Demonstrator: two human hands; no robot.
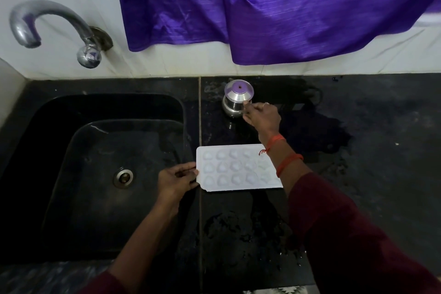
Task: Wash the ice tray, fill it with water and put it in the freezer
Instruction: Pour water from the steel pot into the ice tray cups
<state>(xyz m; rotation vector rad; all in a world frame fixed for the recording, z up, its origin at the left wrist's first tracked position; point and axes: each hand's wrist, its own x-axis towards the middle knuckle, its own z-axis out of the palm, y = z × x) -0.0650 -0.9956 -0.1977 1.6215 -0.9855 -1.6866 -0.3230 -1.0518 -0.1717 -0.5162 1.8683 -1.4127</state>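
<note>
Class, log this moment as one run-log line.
left hand: holds white plastic ice tray edge | right hand: grips round steel pot | tray: lying on black counter beside black sink

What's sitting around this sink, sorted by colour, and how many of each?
White: 1, the white plastic ice tray
Silver: 2, the curved steel tap and the small steel pot
Purple: 1, the hanging purple cloth
Total: 4

ice tray [229,167] corner behind forearm [286,162], steel pot [235,100] partly behind right hand [262,114]
</note>
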